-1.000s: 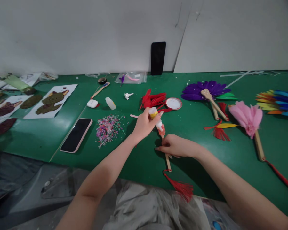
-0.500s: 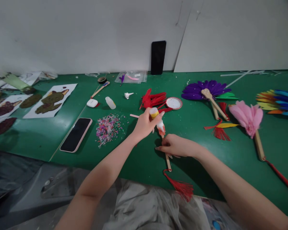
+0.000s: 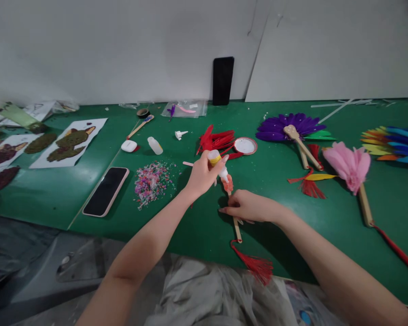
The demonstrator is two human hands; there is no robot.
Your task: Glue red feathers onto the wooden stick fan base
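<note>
Evidently, glue-style bottle (image 3: 214, 158) above, stick (image 3: 237, 231) below;
my left hand (image 3: 201, 175) grips the bottle tipped, nozzle at the stick's red-coated head (image 3: 228, 184); my right hand (image 3: 253, 206) pinches the handle over the green table (image 3: 279, 181), likely for steadiness.

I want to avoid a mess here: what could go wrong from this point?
The bottle points down at the red end of the stick; too hard a squeeze might spill onto the table. The right fingers grip the stick just below that end, so they could get smeared. The flakes lie loose near the left forearm, which might scatter them.
</note>
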